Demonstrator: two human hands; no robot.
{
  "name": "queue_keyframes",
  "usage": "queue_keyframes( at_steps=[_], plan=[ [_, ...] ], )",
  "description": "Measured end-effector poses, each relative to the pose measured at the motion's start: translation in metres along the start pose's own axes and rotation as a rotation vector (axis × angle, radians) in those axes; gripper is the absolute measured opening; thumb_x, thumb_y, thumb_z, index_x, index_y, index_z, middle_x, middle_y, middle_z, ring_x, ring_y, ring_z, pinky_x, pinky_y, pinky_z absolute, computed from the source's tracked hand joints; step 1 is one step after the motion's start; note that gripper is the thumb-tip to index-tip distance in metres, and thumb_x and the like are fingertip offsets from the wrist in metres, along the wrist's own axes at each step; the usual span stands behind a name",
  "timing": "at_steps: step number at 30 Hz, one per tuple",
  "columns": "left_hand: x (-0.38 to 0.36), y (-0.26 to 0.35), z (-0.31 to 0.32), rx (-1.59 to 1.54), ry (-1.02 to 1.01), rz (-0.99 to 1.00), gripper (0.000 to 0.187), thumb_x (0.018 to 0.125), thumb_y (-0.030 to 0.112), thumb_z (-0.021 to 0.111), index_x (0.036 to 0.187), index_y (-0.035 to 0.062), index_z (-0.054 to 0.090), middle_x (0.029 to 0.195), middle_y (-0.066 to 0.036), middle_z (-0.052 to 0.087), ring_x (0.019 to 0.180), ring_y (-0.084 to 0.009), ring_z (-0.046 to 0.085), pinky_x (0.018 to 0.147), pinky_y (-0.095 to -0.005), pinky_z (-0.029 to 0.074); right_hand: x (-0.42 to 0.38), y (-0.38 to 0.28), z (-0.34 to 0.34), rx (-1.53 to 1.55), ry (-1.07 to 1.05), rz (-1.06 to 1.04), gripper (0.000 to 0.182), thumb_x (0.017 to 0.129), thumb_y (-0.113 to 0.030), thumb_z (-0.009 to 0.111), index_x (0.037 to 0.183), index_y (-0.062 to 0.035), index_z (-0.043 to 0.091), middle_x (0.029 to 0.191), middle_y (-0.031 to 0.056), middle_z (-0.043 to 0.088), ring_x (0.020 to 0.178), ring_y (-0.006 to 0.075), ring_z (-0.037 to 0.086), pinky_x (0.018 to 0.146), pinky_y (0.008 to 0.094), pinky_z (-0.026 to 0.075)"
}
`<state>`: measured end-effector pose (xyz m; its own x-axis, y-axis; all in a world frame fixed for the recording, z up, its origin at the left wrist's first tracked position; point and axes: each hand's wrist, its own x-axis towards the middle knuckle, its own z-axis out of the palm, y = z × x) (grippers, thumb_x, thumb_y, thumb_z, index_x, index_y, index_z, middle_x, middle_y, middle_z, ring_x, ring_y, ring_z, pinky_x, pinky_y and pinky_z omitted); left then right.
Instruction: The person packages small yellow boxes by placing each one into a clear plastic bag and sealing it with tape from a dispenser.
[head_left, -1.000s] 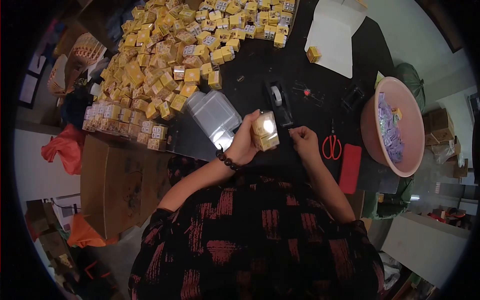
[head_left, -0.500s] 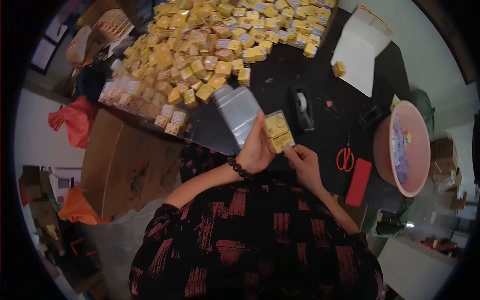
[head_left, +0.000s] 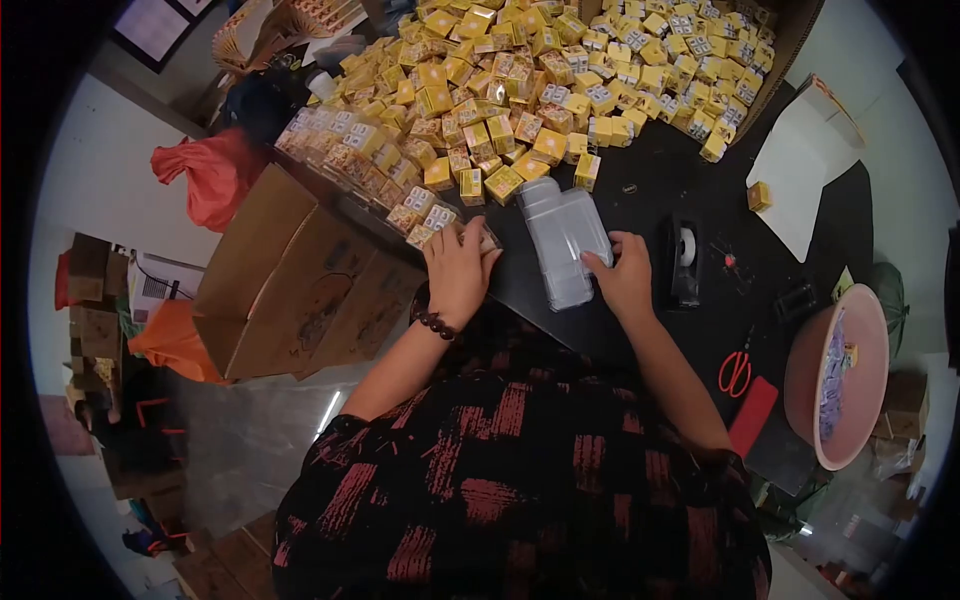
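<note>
My left hand [head_left: 460,270] is curled over a small yellow box in clear wrapping [head_left: 488,240], at the near end of the wrapped rows of boxes [head_left: 360,150]. Its fingers cover most of that box. At the right edge of a stack of flat clear plastic packs [head_left: 565,245] is my right hand [head_left: 627,278], its thumb on the top pack and its fingers bent along the side. Beyond both hands lies a big heap of small yellow boxes [head_left: 500,70].
A black tape dispenser [head_left: 683,265], orange-handled scissors [head_left: 735,373] and a red case [head_left: 752,415] lie to the right. A pink basin [head_left: 800,380] stands beyond them. One yellow box [head_left: 759,196] sits by an open white carton [head_left: 795,160]. A cardboard box [head_left: 290,270] is left.
My left hand has moved left with the small wrapped box to the rows' end. My right hand has let go of it and moved to the plastic packs. The view has shifted.
</note>
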<state>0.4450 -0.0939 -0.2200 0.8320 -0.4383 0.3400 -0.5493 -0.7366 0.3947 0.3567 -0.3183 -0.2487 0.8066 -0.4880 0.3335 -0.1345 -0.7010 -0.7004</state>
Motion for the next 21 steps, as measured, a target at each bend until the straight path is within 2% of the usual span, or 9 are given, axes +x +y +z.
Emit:
queue_keyframes(
  at_steps=[2, 3, 5, 6, 8, 14, 18, 19, 21],
  plan=[
    [0.003, -0.002, 0.007, 0.242, 0.026, 0.068, 0.048, 0.082, 0.023, 0.067, 0.124, 0.0046, 0.051, 0.12, -0.017, 0.048, 0.109, -0.0371, 0.044, 0.093, -0.0452, 0.034, 0.007, 0.006, 0.006, 0.11, -0.054, 0.116, 0.028, 0.078, -0.014, 0.072, 0.099, 0.0022, 0.062, 0.08, 0.0099, 0.056, 0.069, 0.0204, 0.056, 0.063, 0.032, 0.046],
    [0.008, 0.004, 0.007, 0.239, 0.029, 0.077, 0.048, 0.082, 0.023, 0.067, 0.124, 0.0046, 0.051, 0.12, -0.017, 0.048, 0.109, -0.0371, 0.044, 0.093, -0.0452, 0.034, 0.009, 0.008, 0.007, 0.108, -0.044, 0.116, 0.028, 0.078, -0.014, 0.072, 0.099, 0.0022, 0.062, 0.08, 0.0099, 0.056, 0.069, 0.0204, 0.056, 0.063, 0.032, 0.046],
    [0.012, 0.024, 0.01, 0.004, 0.059, 0.203, 0.051, 0.081, 0.025, 0.067, 0.124, 0.0026, 0.051, 0.125, -0.019, 0.046, 0.114, -0.0383, 0.042, 0.097, -0.0458, 0.033, 0.006, 0.01, 0.009, 0.174, 0.017, 0.161, 0.02, 0.082, -0.011, 0.069, 0.096, 0.0029, 0.064, 0.073, 0.0088, 0.055, 0.062, 0.0169, 0.054, 0.059, 0.0295, 0.045],
    [0.017, 0.028, 0.016, -0.086, -0.017, 0.213, 0.056, 0.081, 0.027, 0.068, 0.126, -0.0002, 0.049, 0.129, -0.02, 0.044, 0.117, -0.0384, 0.041, 0.1, -0.0457, 0.032, 0.003, 0.009, 0.008, 0.17, 0.022, 0.166, 0.02, 0.082, -0.011, 0.069, 0.096, 0.0029, 0.064, 0.073, 0.0088, 0.055, 0.062, 0.0169, 0.054, 0.059, 0.0295, 0.045],
    [0.026, 0.035, 0.036, -0.176, -0.025, 0.213, 0.058, 0.081, 0.027, 0.068, 0.127, -0.001, 0.048, 0.129, -0.02, 0.044, 0.118, -0.0385, 0.04, 0.1, -0.0455, 0.032, 0.001, 0.009, 0.005, 0.201, 0.1, 0.119, 0.017, 0.084, -0.008, 0.063, 0.098, 0.0018, 0.063, 0.076, 0.0128, 0.057, 0.063, 0.0246, 0.058, 0.06, 0.0344, 0.047],
    [0.047, 0.042, 0.049, -0.19, -0.216, 0.235, 0.081, 0.073, 0.037, 0.076, 0.133, -0.0032, 0.039, 0.132, -0.021, 0.042, 0.121, -0.0378, 0.038, 0.102, -0.0441, 0.033, -0.003, 0.011, 0.005, 0.293, 0.077, 0.199, 0.016, 0.087, -0.007, 0.058, 0.099, 0.0031, 0.062, 0.084, 0.0157, 0.061, 0.07, 0.0265, 0.062, 0.063, 0.0333, 0.048],
    [0.058, 0.041, 0.047, -0.185, -0.265, 0.259, 0.092, 0.065, 0.041, 0.082, 0.135, 0.0002, 0.037, 0.126, -0.02, 0.042, 0.116, -0.0373, 0.04, 0.1, -0.0436, 0.034, -0.006, 0.001, -0.002, 0.182, 0.081, 0.099, 0.015, 0.089, -0.008, 0.055, 0.1, 0.0005, 0.062, 0.093, 0.0165, 0.062, 0.089, 0.0345, 0.059, 0.078, 0.0413, 0.046],
    [0.061, 0.044, 0.044, -0.17, -0.213, 0.277, 0.082, 0.062, 0.036, 0.085, 0.125, 0.0013, 0.044, 0.114, -0.017, 0.048, 0.109, -0.0348, 0.045, 0.094, -0.042, 0.037, -0.005, -0.004, -0.007, 0.174, 0.089, 0.105, 0.015, 0.089, -0.008, 0.055, 0.1, 0.0005, 0.062, 0.093, 0.0165, 0.062, 0.089, 0.0345, 0.059, 0.078, 0.0413, 0.046],
    [0.067, 0.042, 0.041, -0.229, -0.221, 0.239, 0.075, 0.062, 0.033, 0.085, 0.118, 0.0016, 0.047, 0.107, -0.016, 0.051, 0.102, -0.0332, 0.048, 0.089, -0.0409, 0.039, -0.002, -0.01, -0.012, -0.018, 0.216, -0.163, 0.016, 0.089, -0.007, 0.055, 0.101, 0.0005, 0.061, 0.092, 0.0149, 0.059, 0.087, 0.0342, 0.058, 0.077, 0.0404, 0.046]
  ],
)
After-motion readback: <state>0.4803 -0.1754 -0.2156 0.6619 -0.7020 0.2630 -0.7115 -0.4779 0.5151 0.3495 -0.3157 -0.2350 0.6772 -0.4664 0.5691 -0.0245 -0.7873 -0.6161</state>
